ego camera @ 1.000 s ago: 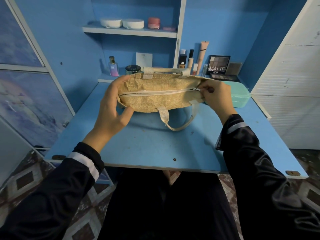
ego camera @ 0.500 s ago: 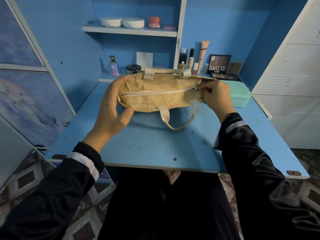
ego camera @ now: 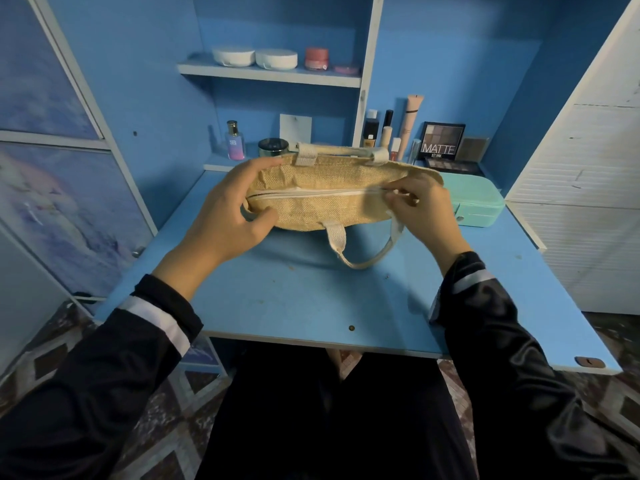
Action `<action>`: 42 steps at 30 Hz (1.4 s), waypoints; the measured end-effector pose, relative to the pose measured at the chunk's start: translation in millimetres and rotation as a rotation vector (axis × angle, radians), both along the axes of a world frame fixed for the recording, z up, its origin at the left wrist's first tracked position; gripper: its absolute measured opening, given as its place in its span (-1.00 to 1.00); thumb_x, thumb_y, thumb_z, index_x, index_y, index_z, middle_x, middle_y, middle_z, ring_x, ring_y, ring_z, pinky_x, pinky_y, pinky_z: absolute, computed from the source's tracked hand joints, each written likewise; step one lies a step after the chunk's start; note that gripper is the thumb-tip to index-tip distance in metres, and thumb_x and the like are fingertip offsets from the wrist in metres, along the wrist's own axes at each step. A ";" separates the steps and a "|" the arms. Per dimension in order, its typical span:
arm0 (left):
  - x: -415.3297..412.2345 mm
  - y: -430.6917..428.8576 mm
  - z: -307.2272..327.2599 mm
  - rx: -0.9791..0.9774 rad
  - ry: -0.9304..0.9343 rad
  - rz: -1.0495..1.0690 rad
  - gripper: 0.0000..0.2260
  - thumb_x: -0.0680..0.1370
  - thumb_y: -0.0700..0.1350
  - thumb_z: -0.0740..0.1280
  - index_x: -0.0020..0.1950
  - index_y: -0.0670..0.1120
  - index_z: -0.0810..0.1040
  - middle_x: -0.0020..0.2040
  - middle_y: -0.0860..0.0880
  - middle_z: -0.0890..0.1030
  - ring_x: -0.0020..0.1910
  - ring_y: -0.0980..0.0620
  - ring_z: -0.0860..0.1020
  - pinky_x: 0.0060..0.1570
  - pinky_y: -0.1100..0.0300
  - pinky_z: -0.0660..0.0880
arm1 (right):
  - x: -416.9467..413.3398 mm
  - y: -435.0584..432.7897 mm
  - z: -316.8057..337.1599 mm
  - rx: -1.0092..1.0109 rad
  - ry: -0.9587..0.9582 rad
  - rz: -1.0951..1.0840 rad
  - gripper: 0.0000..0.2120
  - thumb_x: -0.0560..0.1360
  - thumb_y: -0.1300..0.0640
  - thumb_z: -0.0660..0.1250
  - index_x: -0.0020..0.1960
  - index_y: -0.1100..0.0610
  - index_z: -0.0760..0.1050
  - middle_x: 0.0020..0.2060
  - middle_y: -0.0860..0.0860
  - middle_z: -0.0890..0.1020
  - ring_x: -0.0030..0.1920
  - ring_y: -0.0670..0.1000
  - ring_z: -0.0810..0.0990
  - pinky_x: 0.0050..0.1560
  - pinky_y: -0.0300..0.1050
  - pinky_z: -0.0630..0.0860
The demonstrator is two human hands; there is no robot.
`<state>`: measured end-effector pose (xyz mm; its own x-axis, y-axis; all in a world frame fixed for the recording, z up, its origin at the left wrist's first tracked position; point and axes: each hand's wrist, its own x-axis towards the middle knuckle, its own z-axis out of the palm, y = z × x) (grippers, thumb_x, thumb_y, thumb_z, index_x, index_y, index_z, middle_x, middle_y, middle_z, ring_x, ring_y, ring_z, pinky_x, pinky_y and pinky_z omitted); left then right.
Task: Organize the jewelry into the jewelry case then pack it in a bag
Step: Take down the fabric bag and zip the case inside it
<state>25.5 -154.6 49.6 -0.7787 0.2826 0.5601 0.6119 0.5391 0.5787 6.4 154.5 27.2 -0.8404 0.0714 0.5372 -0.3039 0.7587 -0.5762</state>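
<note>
Left hand (ego camera: 225, 216) grips left end of jute bag (ego camera: 332, 188), thumb beneath, fingers curled over the top. Right hand (ego camera: 422, 209) pinches right end of white zipper (ego camera: 311, 195), zipped along its length. Bag low over blue table (ego camera: 311, 299); contact unclear. Mint jewelry case (ego camera: 478, 202), lid shut, on table just behind right hand.

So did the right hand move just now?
Yes. The right hand slid a little left along the bag, away from the mint jewelry case, so more of the case's front shows.
</note>
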 end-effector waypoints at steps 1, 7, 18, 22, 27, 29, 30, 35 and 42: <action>-0.5 0.2 2.5 -0.017 -0.004 0.004 -0.49 0.43 -0.15 0.31 0.38 0.13 0.42 0.07 0.31 0.49 -0.01 0.24 0.47 0.01 0.42 0.37 | 4.3 -8.7 -2.7 -0.014 0.026 0.046 -0.84 0.49 0.24 0.39 0.05 0.18 0.66 -0.03 0.06 0.62 -0.07 -0.09 0.50 -0.06 -0.49 0.36; -3.2 4.4 17.9 -0.135 -0.092 -0.036 -0.62 0.57 -0.14 0.34 0.32 0.20 0.47 0.04 0.35 0.51 -0.09 0.52 0.46 -0.03 0.52 0.35 | 16.5 -45.5 -24.2 0.008 0.044 0.192 -0.76 0.56 0.08 0.35 0.18 0.13 0.62 0.12 0.01 0.64 0.09 -0.06 0.59 0.15 -0.35 0.46; -36.2 16.0 40.4 -0.353 -0.319 -0.265 -0.70 0.66 0.02 0.20 0.27 0.42 0.43 0.28 0.30 0.50 0.23 0.19 0.52 0.29 0.21 0.41 | 10.9 -50.5 -29.5 0.212 -0.177 0.181 -0.63 0.61 -0.17 0.16 0.38 -0.15 0.45 0.38 0.02 0.47 0.41 -0.01 0.40 0.34 0.00 0.41; -44.0 29.3 50.6 -0.405 -0.329 -0.330 -0.67 0.68 -0.10 0.18 0.26 0.34 0.46 0.35 0.29 0.46 0.37 0.27 0.38 0.37 0.23 0.30 | 9.7 -53.1 -31.2 0.299 -0.279 0.226 -0.58 0.59 -0.25 0.10 0.41 -0.23 0.37 0.44 0.04 0.40 0.48 -0.01 0.28 0.40 0.04 0.34; -49.2 32.8 52.5 -0.377 -0.347 -0.352 -0.64 0.68 -0.18 0.17 0.23 0.31 0.49 0.32 0.27 0.48 0.36 0.27 0.38 0.29 0.35 0.27 | 11.6 -56.4 -35.4 0.384 -0.360 0.265 -0.58 0.62 -0.21 0.04 0.48 -0.26 0.23 0.50 0.05 0.28 0.54 -0.01 0.11 0.48 -0.03 0.16; -51.5 33.0 50.0 -0.360 -0.355 -0.348 -0.60 0.67 -0.23 0.17 0.21 0.31 0.51 0.31 0.26 0.50 0.36 0.26 0.39 0.33 0.32 0.27 | 10.9 -57.8 -38.2 0.448 -0.431 0.267 -0.57 0.62 -0.23 -0.01 0.49 -0.29 0.17 0.53 0.05 0.22 0.55 0.01 0.05 0.50 0.00 0.10; -52.3 33.7 48.9 -0.358 -0.354 -0.336 -0.56 0.66 -0.27 0.17 0.19 0.32 0.52 0.30 0.28 0.50 0.37 0.25 0.39 0.35 0.32 0.28 | 10.9 -58.8 -38.9 0.480 -0.471 0.267 -0.56 0.62 -0.25 -0.04 0.49 -0.31 0.15 0.54 0.04 0.19 0.56 0.02 0.03 0.51 0.02 0.07; -47.5 36.1 52.0 -0.285 -0.292 -0.254 -0.53 0.63 -0.37 0.14 0.27 0.15 0.57 0.29 0.23 0.49 0.26 0.36 0.44 0.08 0.62 0.34 | 5.8 -66.5 -24.9 0.509 -0.440 0.268 -0.57 0.61 -0.26 0.01 0.45 -0.26 0.28 0.51 0.07 0.27 0.53 0.05 0.15 0.47 0.03 0.16; -56.1 32.6 52.2 -0.213 -0.200 -0.213 -0.58 0.66 -0.30 0.16 0.30 0.19 0.53 0.37 0.11 0.51 0.09 0.34 0.46 -0.23 0.37 0.50 | -23.5 -89.2 -11.1 0.571 -0.450 0.255 -0.49 0.59 -0.31 -0.02 0.51 -0.22 0.17 0.55 0.05 0.16 0.55 0.08 0.07 0.51 0.08 -0.04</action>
